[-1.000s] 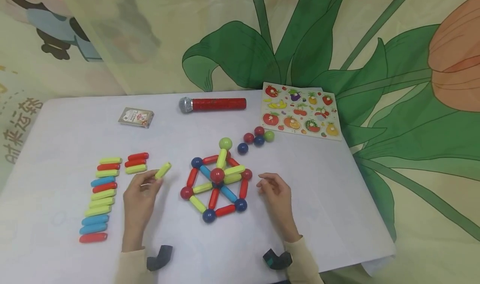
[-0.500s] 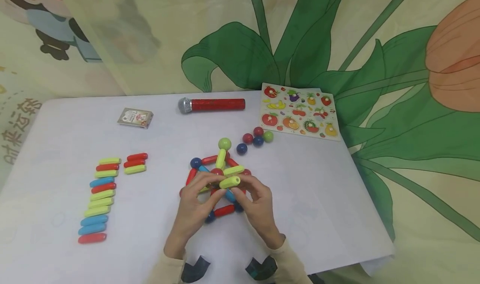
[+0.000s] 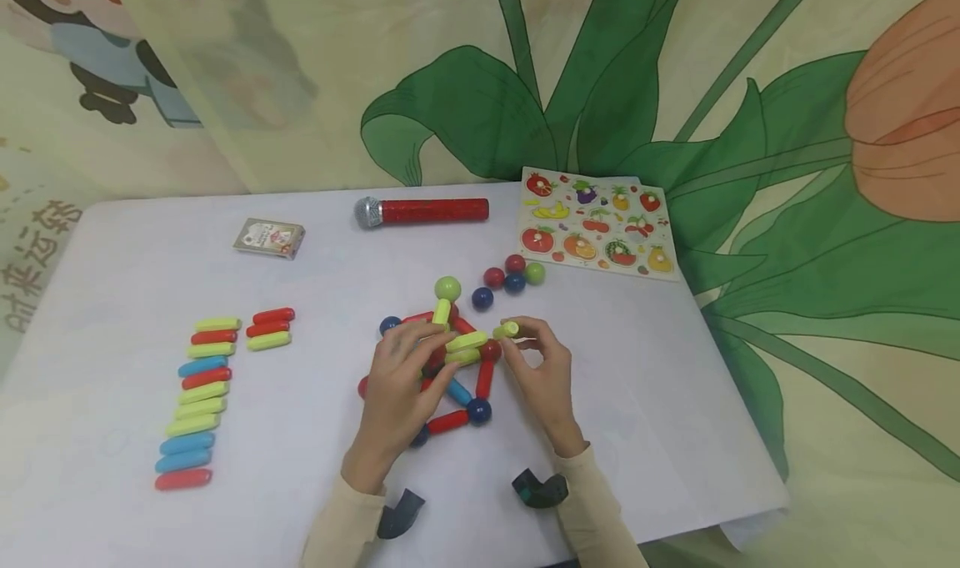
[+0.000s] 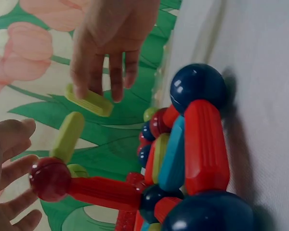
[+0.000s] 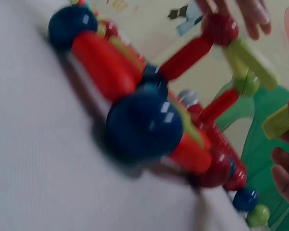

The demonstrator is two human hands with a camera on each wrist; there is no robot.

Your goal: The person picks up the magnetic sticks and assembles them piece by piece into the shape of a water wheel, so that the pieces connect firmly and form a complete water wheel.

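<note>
My right hand pinches a yellow-green magnetic rod between thumb and fingertips, to the right of the raised part of a ball-and-rod frame. Thumb and fingers of my left hand curve about the raised red ball, fingertips right at its surface. From that ball one yellow-green rod juts out with its end free, while a red rod runs down to the frame's central blue ball. Beyond it stands a light green ball on a rod. My left hand hides part of the frame's left side.
Loose red, blue and green balls lie behind the frame. Rows of spare rods lie at the left. Farther back are a small card box, a red toy microphone and a fruit puzzle board.
The left hand brought the yellow-green rod from the left to the frame, where both hands held it. Now the right hand has it, off to the right, and the left is at the raised red ball.
</note>
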